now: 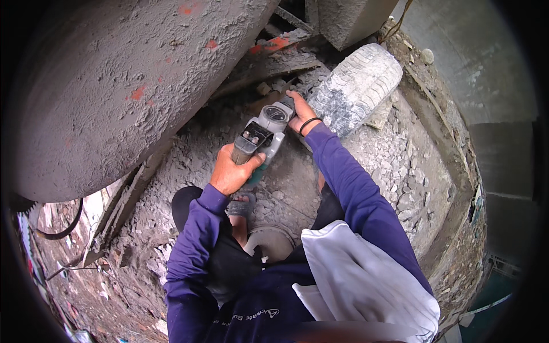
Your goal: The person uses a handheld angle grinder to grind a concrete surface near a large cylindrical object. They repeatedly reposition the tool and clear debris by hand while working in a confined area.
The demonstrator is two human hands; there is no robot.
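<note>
Two hands on one tool: the left hand (231, 171) is clamped around the rear grip of the angle grinder (260, 137), elbow bent close to the body, while the right hand (300, 114) is wrapped around its front end, purple sleeve stretched forward. Grey and dusty with a green patch, the grinder points at the rubble beside a dust-caked tyre (357, 86), under a big grey drum (114, 86).

Both arms in purple sleeves extend forward and downward from the lower edge. Left hand (231, 170) clenched in a full fist grip, knuckles up. Right hand (301, 112) reaches farther ahead, fingers curled closed, dark band at wrist.
</note>
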